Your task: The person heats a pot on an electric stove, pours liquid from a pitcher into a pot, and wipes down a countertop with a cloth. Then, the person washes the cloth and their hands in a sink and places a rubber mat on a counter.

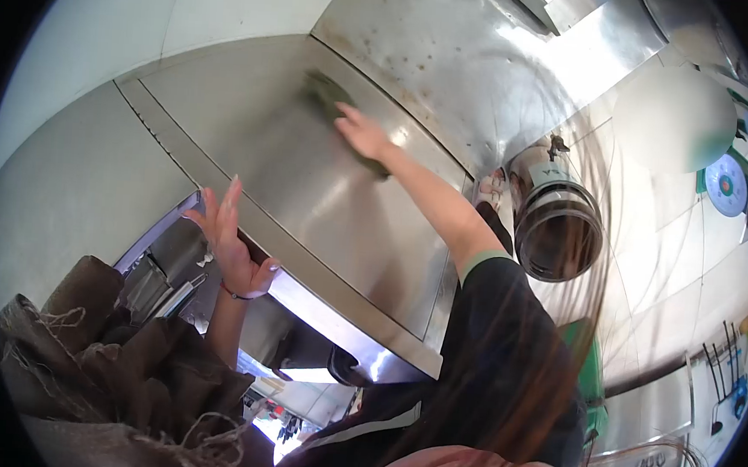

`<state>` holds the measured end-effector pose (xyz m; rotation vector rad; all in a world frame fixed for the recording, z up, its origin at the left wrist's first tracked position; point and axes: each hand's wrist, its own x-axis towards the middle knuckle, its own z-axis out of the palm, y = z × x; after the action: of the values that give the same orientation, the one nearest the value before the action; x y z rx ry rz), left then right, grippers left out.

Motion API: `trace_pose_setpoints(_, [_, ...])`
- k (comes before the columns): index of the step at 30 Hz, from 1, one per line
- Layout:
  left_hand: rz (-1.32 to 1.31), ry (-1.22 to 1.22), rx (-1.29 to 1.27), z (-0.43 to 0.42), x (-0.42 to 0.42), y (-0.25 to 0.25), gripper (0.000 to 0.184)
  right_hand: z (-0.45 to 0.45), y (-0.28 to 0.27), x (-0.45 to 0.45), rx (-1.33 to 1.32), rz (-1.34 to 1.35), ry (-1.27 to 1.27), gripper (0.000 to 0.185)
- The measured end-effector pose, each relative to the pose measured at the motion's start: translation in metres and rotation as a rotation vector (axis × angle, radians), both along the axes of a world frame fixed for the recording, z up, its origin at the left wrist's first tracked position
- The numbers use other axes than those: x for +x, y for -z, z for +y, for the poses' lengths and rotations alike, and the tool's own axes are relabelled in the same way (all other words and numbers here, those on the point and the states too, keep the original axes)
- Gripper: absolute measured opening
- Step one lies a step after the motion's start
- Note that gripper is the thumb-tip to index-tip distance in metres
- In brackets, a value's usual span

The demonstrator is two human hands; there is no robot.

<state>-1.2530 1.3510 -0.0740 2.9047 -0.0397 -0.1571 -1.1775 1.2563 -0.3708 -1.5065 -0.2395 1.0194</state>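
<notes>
My right hand (363, 133) reaches across a stainless steel surface (308, 195), pressing on a dark green cloth (329, 94). Motion blurs the cloth, and part of it shows beyond my hand towards the lower right. Nearer the steel edge, my left hand (234, 246) is raised with its fingers spread and nothing in it. A thin dark red band circles the left wrist.
Brown frayed fabric (147, 374) bunches at the lower left. A round metal-rimmed container (559, 232) stands on the tiled floor (643, 310) at the right. Behind the surface rises a stained steel panel (428, 57). Utensils (721, 375) show at the far right.
</notes>
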Motion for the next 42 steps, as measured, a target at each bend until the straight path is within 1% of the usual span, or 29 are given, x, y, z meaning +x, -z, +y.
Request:
trace_pose_setpoints(1, [-0.002, 0.0, 0.003, 0.001, 0.0, 0.001, 0.084, -0.017, 0.032, -0.007, -0.182, 0.076, 0.0, 0.052])
trace_pose_setpoints(2, [-0.002, -0.001, 0.007, 0.002, -0.001, 0.002, 0.084, -0.03, 0.092, -0.039, -0.285, 0.074, 0.086, 0.055])
trace_pose_setpoints(3, [0.003, -0.002, 0.014, 0.004, -0.003, 0.0, 0.084, -0.055, 0.135, -0.067, -0.387, 0.094, 0.107, 0.056])
trace_pose_setpoints(5, [-0.069, -0.005, -0.038, 0.007, -0.004, 0.005, 0.083, -0.124, 0.138, -0.1, -0.525, 0.205, 0.121, 0.058])
trace_pose_setpoints(7, [-0.087, -0.017, -0.074, 0.001, -0.002, 0.003, 0.08, -0.172, 0.113, -0.119, -0.577, 0.271, 0.069, 0.056])
trace_pose_setpoints(9, [-0.069, -0.009, -0.076, -0.005, 0.0, -0.001, 0.077, -0.193, 0.075, -0.13, -0.496, 0.174, 0.031, 0.056])
trace_pose_setpoints(10, [-0.067, -0.006, -0.07, -0.006, 0.0, -0.006, 0.075, -0.195, 0.06, -0.134, -0.451, 0.189, 0.035, 0.056])
trace_pose_setpoints(11, [-0.1, -0.04, -0.094, -0.004, -0.005, -0.005, 0.072, -0.195, 0.042, -0.137, -0.371, 0.148, 0.028, 0.056])
trace_pose_setpoints(12, [-0.128, -0.08, -0.118, -0.003, -0.014, 0.002, 0.068, -0.192, 0.01, -0.134, -0.294, 0.123, 0.031, 0.054])
trace_pose_setpoints(14, [-0.307, -0.062, -0.088, -0.007, -0.018, -0.007, 0.06, -0.183, -0.076, -0.117, -0.127, 0.119, 0.054, 0.051])
trace_pose_setpoints(15, [-0.45, -0.007, -0.027, -0.012, -0.018, -0.015, 0.056, -0.178, -0.119, -0.115, -0.036, 0.148, 0.073, 0.049])
trace_pose_setpoints(16, [-0.459, -0.055, -0.091, -0.017, -0.021, -0.018, 0.054, -0.172, -0.147, -0.113, 0.034, 0.062, 0.051, 0.047])
trace_pose_setpoints(17, [-0.465, -0.104, -0.155, -0.021, -0.025, -0.02, 0.051, -0.167, -0.188, -0.108, 0.015, -0.044, 0.028, 0.048])
trace_pose_setpoints(18, [-0.469, -0.15, -0.219, -0.025, -0.028, -0.017, 0.049, -0.163, -0.217, -0.108, 0.04, -0.063, 0.061, 0.048])
trace_pose_setpoints(20, [-0.483, -0.246, -0.35, -0.028, -0.044, -0.01, 0.044, -0.159, -0.244, -0.106, 0.07, -0.162, 0.092, 0.046])
trace_pose_setpoints(21, [-0.482, -0.298, -0.412, -0.024, -0.068, -0.008, 0.042, -0.16, -0.272, -0.111, 0.016, -0.148, 0.143, 0.043])
trace_pose_setpoints(23, [-0.51, -0.121, -0.389, -0.007, -0.135, -0.005, 0.038, -0.164, -0.302, -0.129, -0.081, -0.639, 0.09, 0.039])
trace_pose_setpoints(24, [-0.529, -0.046, -0.367, 0.007, -0.169, -0.005, 0.036, -0.163, -0.323, -0.15, -0.184, -0.755, 0.064, 0.038])
trace_pose_setpoints(25, [-0.525, -0.031, -0.369, 0.017, -0.21, -0.011, 0.034, -0.165, -0.331, -0.169, -0.305, -0.942, 0.026, 0.04])
trace_pose_setpoints(27, [-0.509, 0.01, -0.37, 0.042, -0.3, -0.03, 0.031, -0.167, -0.329, -0.21, -0.391, -1.245, -0.027, 0.044])
trace_pose_setpoints(29, [-0.48, -0.17, -0.224, 0.091, -0.387, -0.01, 0.031, -0.162, -0.324, -0.261, -0.413, -1.186, 0.006, 0.044])
trace_pose_setpoints(31, [-0.363, -0.501, -0.197, 0.148, -0.457, 0.004, 0.027, -0.149, -0.322, -0.305, -0.389, -1.12, 0.043, 0.043])
trace_pose_setpoints(33, [-0.175, -0.914, -0.416, 0.208, -0.5, 0.02, 0.025, -0.139, -0.323, -0.33, -0.338, -1.087, 0.192, 0.035])
trace_pose_setpoints(35, [-0.105, -0.943, -0.191, 0.268, -0.527, 0.031, 0.024, -0.135, -0.337, -0.337, -0.424, -0.833, 0.29, 0.03])
trace_pose_setpoints(37, [-0.118, -1.029, -0.089, 0.309, -0.52, 0.02, 0.027, -0.141, -0.328, -0.329, -0.296, -0.871, 0.371, 0.028])
trace_pose_setpoints(39, [-0.248, -0.999, -0.046, 0.343, -0.495, 0.007, 0.028, -0.151, -0.331, -0.32, -0.296, -0.89, 0.465, 0.03])
trace_pose_setpoints(41, [-0.457, -0.863, -0.173, 0.368, -0.458, -0.014, 0.034, -0.169, -0.327, -0.32, -0.173, -0.665, 0.695, 0.033])
trace_pose_setpoints(42, [-0.549, -0.796, -0.136, 0.376, -0.431, -0.027, 0.037, -0.173, -0.341, -0.323, -0.163, -0.597, 0.775, 0.035])
